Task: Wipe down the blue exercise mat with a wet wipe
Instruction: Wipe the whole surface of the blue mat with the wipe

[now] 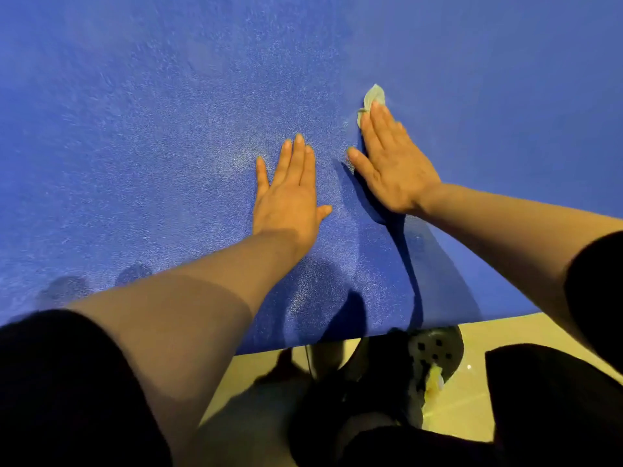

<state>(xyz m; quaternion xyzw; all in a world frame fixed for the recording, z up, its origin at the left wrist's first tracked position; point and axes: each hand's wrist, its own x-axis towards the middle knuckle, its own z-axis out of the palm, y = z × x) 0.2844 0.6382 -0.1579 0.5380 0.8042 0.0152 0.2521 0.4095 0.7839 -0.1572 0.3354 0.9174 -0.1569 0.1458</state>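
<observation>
- Pressing flat on the wet wipe (373, 97), the right hand (391, 163) keeps its fingers straight; the wipe protrudes at 12 o'clock of the fingertips.
- Left hand (290, 193) rests palm-down on the blue exercise mat (135, 129), fingers extended, at 8 o'clock of the right hand, apart from it.
- Mat edge meets the pale floor (505, 335) at 6 o'clock.

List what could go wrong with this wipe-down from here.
1. The wet wipe is bunched and sticks out past the flat fingers of the right hand, so it may slip free or clean only a narrow strip.
2. The left hand presses bare on the blue mat and may smudge it.
3. The mat edge lies by the shoe, which may dirty it.
</observation>
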